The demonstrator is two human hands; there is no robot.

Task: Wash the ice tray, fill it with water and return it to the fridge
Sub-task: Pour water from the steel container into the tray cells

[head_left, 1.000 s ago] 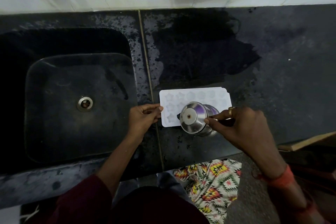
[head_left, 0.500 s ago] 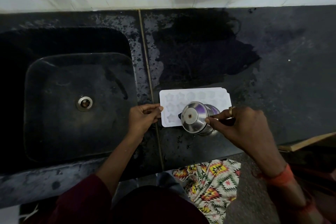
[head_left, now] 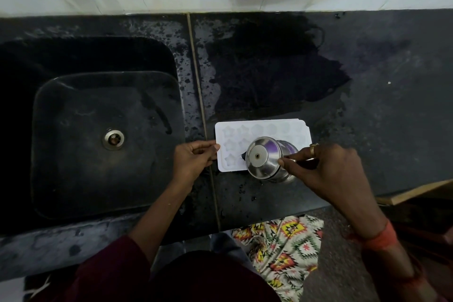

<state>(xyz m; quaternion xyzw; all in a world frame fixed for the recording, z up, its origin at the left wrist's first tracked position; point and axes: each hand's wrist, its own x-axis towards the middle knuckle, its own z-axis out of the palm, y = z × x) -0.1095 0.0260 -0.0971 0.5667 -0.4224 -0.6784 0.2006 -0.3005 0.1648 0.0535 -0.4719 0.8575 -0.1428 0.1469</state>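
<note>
The ice tray lies flat on the worktop just right of the sink, its long axis running straight away from the sink. The left hand is nearer the sink, and its grip pinches the tray's short edge on that side. The right hand comes in from the side away from the sink, its grip closed round a steel pot tipped over the tray's near row. Filling seems under way, though no stream of water can be made out. Lifting the tray will likely call for both short ends held level.
</note>
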